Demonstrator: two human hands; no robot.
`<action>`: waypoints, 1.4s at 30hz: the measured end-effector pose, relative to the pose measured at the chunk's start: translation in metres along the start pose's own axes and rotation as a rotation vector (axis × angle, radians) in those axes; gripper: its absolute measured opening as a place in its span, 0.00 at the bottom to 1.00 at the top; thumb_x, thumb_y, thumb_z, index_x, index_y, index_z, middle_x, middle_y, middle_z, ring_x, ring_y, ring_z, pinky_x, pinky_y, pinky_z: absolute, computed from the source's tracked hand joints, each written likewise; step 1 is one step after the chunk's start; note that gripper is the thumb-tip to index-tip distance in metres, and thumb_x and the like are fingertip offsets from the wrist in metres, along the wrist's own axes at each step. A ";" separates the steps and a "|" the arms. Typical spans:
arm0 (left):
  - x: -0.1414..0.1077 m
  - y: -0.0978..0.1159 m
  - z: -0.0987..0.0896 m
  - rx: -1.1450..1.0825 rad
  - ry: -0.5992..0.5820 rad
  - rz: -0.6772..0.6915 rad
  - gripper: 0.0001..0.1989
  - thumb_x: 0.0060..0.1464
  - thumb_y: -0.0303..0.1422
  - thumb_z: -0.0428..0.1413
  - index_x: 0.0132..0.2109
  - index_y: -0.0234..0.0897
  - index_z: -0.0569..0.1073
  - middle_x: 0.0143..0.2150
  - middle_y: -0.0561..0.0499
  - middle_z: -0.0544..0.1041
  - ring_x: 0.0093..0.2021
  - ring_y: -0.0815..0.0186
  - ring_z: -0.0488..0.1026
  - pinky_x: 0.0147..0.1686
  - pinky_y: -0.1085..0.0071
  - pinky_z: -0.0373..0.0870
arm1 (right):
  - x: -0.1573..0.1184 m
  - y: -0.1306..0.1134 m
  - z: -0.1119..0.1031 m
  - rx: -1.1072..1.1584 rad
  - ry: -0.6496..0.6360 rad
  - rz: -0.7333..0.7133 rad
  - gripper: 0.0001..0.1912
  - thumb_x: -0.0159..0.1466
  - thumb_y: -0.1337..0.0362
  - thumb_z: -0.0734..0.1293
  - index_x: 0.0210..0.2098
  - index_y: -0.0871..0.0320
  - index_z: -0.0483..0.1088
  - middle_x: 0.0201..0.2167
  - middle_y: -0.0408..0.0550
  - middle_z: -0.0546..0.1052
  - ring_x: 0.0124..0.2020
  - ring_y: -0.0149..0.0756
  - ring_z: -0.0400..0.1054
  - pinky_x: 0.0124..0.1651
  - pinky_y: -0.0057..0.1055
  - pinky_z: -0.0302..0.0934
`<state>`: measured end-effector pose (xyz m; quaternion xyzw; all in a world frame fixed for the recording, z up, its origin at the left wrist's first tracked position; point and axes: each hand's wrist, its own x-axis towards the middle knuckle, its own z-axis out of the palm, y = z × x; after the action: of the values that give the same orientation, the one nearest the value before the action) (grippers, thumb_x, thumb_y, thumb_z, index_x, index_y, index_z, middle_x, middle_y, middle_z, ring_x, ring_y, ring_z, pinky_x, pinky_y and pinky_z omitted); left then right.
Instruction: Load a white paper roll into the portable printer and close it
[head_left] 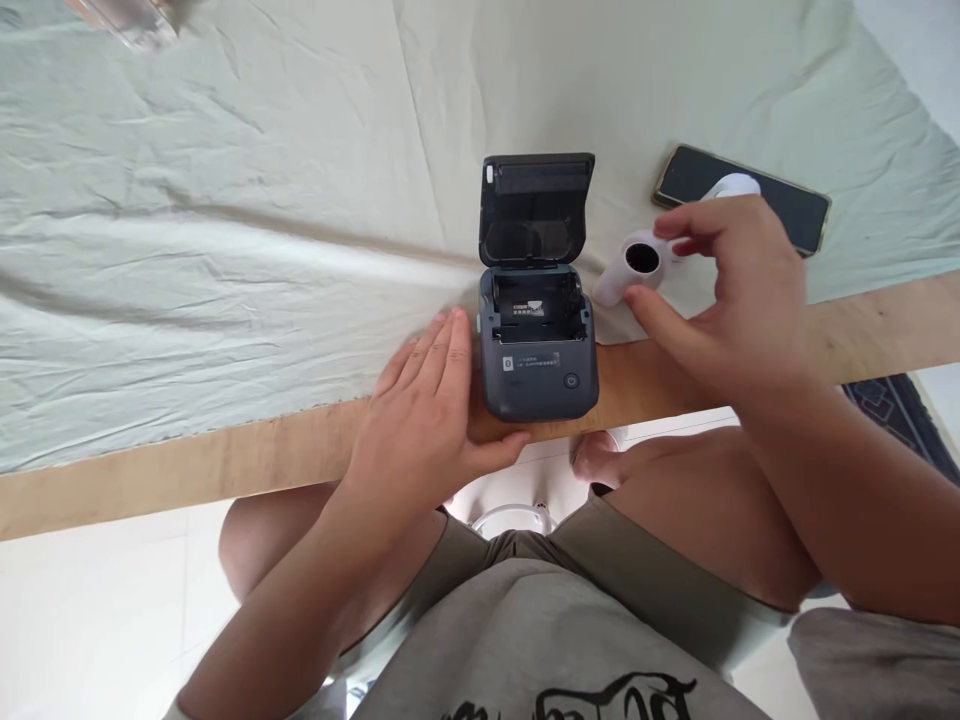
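Note:
A small dark label printer [538, 385] sits at the table's near edge, its lid [534, 210] raised and its roll compartment exposed. My left hand [420, 410] lies along the printer's left side, fingers stretched out flat and thumb spread below its front corner. Just right of the printer, my right hand [739, 290] has thumb and fingertips on a small white paper roll [616, 280] with a dark round core. Part of that roll lies behind the hand. A white curved thing [731, 187] shows behind my right knuckles; I cannot tell whether it belongs to the roll.
A smartphone [795, 205] lies beyond my right hand, partly covered. Pale wrinkled cloth [300, 180] covers the table, leaving a wooden edge strip [187, 450] bare. A blurred clear object [142, 22] is at the far left. A dark patterned mat [900, 415] shows at the right.

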<state>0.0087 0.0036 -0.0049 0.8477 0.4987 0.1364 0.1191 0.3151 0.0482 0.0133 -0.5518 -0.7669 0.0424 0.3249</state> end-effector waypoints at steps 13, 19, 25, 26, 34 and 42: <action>-0.024 0.001 -0.010 0.202 -0.140 0.063 0.52 0.63 0.46 0.68 0.82 0.21 0.60 0.85 0.27 0.59 0.86 0.35 0.59 0.83 0.43 0.61 | -0.053 -0.018 0.012 -0.009 -0.311 -0.300 0.47 0.69 0.60 0.72 0.84 0.57 0.55 0.73 0.66 0.77 0.71 0.65 0.77 0.68 0.66 0.78; -0.026 0.000 -0.012 0.239 -0.187 0.071 0.50 0.64 0.46 0.67 0.82 0.21 0.60 0.87 0.29 0.56 0.86 0.36 0.57 0.83 0.44 0.60 | -0.058 -0.015 0.008 -0.087 -0.398 -0.374 0.33 0.75 0.63 0.66 0.78 0.63 0.65 0.76 0.66 0.74 0.77 0.61 0.71 0.74 0.61 0.74; -0.024 -0.002 -0.015 0.236 -0.185 0.071 0.51 0.63 0.46 0.67 0.82 0.22 0.60 0.86 0.29 0.57 0.86 0.35 0.58 0.82 0.41 0.63 | -0.047 -0.024 -0.009 -0.048 -0.346 -0.408 0.20 0.77 0.66 0.65 0.65 0.59 0.75 0.64 0.58 0.85 0.66 0.51 0.82 0.64 0.46 0.81; -0.024 -0.003 -0.017 0.214 -0.169 0.077 0.51 0.62 0.46 0.68 0.81 0.23 0.61 0.86 0.29 0.59 0.85 0.34 0.60 0.81 0.40 0.65 | -0.043 -0.020 -0.013 -0.037 -0.289 -0.394 0.17 0.77 0.66 0.65 0.62 0.57 0.77 0.59 0.55 0.87 0.60 0.47 0.85 0.57 0.41 0.83; -0.012 -0.006 -0.025 -0.177 0.135 0.075 0.34 0.62 0.42 0.68 0.73 0.43 0.73 0.73 0.42 0.80 0.72 0.43 0.80 0.71 0.48 0.81 | 0.026 0.091 -0.031 -0.230 0.066 -0.167 0.43 0.64 0.53 0.82 0.74 0.59 0.72 0.70 0.71 0.77 0.75 0.59 0.71 0.65 0.52 0.75; -0.008 -0.018 -0.012 -0.302 0.287 0.084 0.44 0.53 0.54 0.75 0.73 0.49 0.75 0.68 0.44 0.84 0.64 0.40 0.85 0.62 0.42 0.87 | 0.039 0.099 -0.014 -0.322 -0.034 0.138 0.34 0.66 0.34 0.76 0.59 0.51 0.87 0.51 0.59 0.88 0.49 0.41 0.84 0.51 0.40 0.76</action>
<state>-0.0140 0.0063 -0.0005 0.8121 0.4488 0.3336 0.1667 0.3965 0.1165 -0.0004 -0.6471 -0.7296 -0.0496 0.2155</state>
